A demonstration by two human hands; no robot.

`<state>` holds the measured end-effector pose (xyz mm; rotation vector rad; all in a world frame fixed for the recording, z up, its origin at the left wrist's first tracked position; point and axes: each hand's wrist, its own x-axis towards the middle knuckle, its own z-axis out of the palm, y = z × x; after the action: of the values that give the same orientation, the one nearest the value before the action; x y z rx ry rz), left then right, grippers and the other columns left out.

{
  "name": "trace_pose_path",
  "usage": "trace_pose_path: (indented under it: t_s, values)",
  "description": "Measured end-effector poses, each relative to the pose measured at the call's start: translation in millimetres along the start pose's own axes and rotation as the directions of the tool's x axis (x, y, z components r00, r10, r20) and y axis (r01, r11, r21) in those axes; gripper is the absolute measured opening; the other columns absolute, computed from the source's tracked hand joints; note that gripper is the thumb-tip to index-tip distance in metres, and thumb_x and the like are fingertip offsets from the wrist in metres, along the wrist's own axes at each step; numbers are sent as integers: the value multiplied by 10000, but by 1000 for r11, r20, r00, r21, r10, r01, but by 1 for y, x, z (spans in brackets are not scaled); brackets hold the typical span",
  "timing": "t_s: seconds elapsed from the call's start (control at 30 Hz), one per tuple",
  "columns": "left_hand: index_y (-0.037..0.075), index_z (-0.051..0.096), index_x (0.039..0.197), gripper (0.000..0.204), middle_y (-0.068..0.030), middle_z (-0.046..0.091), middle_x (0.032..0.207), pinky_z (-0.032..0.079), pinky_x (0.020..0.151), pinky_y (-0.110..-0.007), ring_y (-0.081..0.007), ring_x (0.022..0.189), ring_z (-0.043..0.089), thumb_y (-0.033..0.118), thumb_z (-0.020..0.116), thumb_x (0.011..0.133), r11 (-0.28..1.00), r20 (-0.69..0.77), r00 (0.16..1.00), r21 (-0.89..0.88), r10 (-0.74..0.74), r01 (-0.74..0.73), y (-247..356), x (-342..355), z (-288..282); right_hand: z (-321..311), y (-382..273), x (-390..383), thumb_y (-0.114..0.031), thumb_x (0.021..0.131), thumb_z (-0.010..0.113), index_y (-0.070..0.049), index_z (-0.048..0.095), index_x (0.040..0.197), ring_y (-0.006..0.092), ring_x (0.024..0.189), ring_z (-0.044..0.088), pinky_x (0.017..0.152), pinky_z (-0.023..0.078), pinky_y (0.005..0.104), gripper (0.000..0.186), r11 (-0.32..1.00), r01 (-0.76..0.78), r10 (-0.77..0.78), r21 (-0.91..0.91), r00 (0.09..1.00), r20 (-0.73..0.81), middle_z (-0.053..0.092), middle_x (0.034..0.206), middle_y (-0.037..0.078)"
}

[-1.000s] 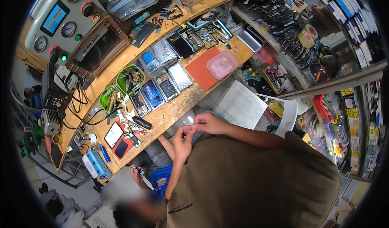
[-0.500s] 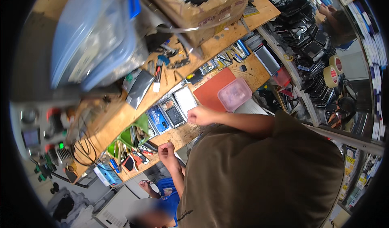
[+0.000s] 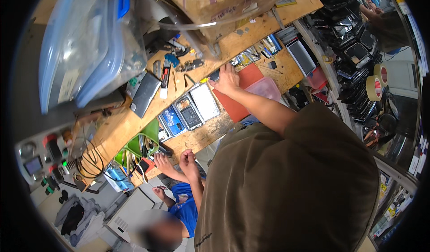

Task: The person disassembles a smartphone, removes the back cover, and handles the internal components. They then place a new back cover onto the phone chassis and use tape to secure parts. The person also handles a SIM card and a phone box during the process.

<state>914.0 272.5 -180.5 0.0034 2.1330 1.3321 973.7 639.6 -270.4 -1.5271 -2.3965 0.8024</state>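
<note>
Counter (image 3: 197, 140): was worn wood, with an orange mat (image 3: 230, 108) on it.
Right hand (image 3: 227, 79): reached over the mat's far end; its grip could not be told.
Dark flat piece (image 3: 215, 76): lay beside that hand's fingers.
Left hand (image 3: 188, 161): was curled narrow; contents hidden.

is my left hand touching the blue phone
Apart: the head view plainly shows a strip of wooden bench between your left hand and the blue phone.
</note>
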Motion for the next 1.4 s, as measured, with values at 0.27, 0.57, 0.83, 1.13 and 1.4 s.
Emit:
trace_pose_path:
  t_s: [0.27,0.57,0.83,1.13,1.4]
  values:
    - [5,700,1130,128,36,627,874,412,664,-211,-55,745,513,91,630,1067,986,-33,999,-164,11,-17,-94,-71,-55,22,-13,-8,-431,754,893,-8,459,1311,385,1220,558,1019,492,531,823,994,-69,61,-82,994,-92,529,1247,205]
    - [-7,710,1167,182,-17,683,930,499,738,-243,-82,804,583,140,648,1081,983,-27,999,-178,35,-40,-154,-83,-60,-6,20,-114,-219,866,759,-29,590,1222,449,1117,598,932,512,539,437,944,323,-320,71,946,-51,576,1203,238]
    - [-4,597,1257,255,-46,705,918,551,782,-260,-103,834,661,4,683,1018,952,21,984,-257,176,-165,-119,-31,-14,-32,58,-220,-254,878,762,-71,650,1245,418,1122,643,952,531,507,425,870,454,-483,190,711,512,651,1201,198]
    - [14,637,1068,59,10,653,928,494,801,-245,-77,853,596,59,668,1047,967,128,959,8,253,-256,-61,-13,4,-122,114,-97,-398,540,1014,-155,223,1685,414,1477,390,1205,316,598,1413,484,675,-324,-557,729,603,364,1628,199]
    - [19,651,1050,30,12,631,871,488,713,-240,-69,784,560,34,670,1032,941,-10,968,-236,249,-244,-114,-21,-17,-125,88,-69,-443,613,924,-133,175,1693,451,1445,406,1153,390,603,1351,813,428,-70,-396,745,663,417,1509,270]
